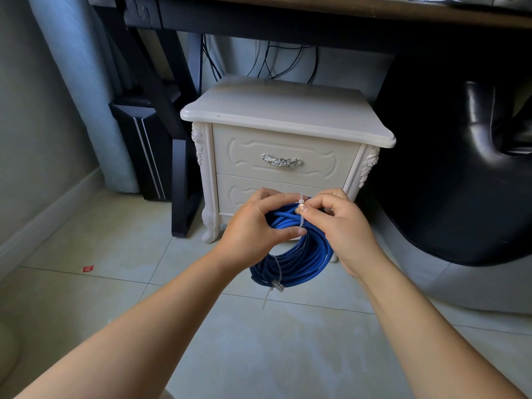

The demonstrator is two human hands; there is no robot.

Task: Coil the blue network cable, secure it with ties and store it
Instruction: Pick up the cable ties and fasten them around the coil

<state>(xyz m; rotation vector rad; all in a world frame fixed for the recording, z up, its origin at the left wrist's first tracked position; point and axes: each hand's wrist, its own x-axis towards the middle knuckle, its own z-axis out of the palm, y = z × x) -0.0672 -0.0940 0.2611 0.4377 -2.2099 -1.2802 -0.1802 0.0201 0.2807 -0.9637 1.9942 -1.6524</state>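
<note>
The blue network cable [299,263] hangs as a round coil in the air in front of the white nightstand. My left hand [253,226] grips the top of the coil, thumb under the strands. My right hand [336,223] pinches a white zip tie [300,210] that wraps the top of the coil, its tail sticking up. A second white zip tie [276,272] circles the bottom of the coil, with its long tail hanging down beside a clear plug.
A white two-drawer nightstand [285,156] with a silver handle [281,161] stands under a dark desk [316,15]. A black chair [460,168] fills the right. Black panels lean at the left by a curtain. A small red scrap [88,268] lies on the tiled floor.
</note>
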